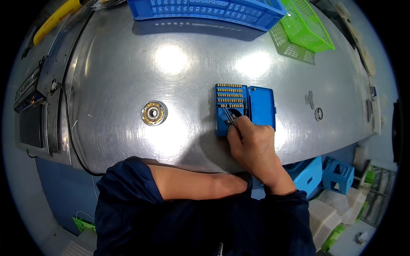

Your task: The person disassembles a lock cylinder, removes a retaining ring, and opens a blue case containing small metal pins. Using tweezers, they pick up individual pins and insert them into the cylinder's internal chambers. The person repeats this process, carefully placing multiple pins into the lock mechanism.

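Note:
My right hand [256,145] is closed on a pair of metal tweezers [229,116]. Their tips point into a blue case [220,128] on the steel table, just below its rows of small brass-coloured pieces [229,95]. The hand covers the lower right part of the case. Whether anything is between the tips is too small to tell. The case's lid [262,106] lies folded open to the right. My left forearm [192,182] lies along the table's near edge, and its fingers are hidden. A round metal bearing with a brass-coloured ring [153,113] sits left of the case.
A blue crate [205,10] and a green basket [305,25] stand at the far side of the steel table [111,85]. To the right lie a small flat metal tool [309,99] and a ring [319,114]. A black cable [68,115] runs down the left side. Blue stools [337,175] stand below right.

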`<control>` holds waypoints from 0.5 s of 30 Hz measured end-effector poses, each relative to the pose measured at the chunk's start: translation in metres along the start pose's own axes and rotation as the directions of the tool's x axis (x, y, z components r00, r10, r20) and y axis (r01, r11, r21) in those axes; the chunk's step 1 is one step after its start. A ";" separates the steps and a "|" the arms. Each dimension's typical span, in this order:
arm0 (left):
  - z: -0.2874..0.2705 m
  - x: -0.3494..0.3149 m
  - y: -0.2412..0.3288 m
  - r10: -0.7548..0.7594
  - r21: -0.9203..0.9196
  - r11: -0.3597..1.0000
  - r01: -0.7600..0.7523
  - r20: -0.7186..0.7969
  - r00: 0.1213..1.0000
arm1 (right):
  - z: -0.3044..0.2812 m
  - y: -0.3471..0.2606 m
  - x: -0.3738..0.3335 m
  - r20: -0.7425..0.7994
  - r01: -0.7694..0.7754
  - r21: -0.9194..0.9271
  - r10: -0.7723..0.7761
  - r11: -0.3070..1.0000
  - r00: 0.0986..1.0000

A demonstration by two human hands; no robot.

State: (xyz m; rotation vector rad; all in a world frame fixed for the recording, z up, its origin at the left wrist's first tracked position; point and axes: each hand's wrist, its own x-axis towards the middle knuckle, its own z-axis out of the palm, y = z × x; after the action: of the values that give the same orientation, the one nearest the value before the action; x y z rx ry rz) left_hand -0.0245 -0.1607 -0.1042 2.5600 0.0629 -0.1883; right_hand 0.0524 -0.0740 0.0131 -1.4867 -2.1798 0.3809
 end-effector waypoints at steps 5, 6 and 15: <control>0.001 0.001 0.000 -0.002 -0.004 1.000 0.002 0.002 1.000 | 0.003 0.002 -0.001 -0.056 0.045 0.022 -0.044 0.999 0.997; 0.001 0.001 0.000 0.000 -0.005 1.000 0.000 0.006 1.000 | 0.003 0.002 -0.001 -0.078 0.066 0.028 -0.063 0.997 0.995; -0.003 0.010 0.001 -0.005 -0.014 1.000 0.005 0.039 0.999 | -0.013 0.018 -0.006 -0.221 -0.048 0.000 0.047 0.999 0.974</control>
State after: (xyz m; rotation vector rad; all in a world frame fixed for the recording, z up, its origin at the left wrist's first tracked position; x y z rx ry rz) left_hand -0.0141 -0.1601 -0.1029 2.5411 0.0558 -0.2388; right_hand 0.0756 -0.0730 0.0136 -1.5094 -1.9748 0.2135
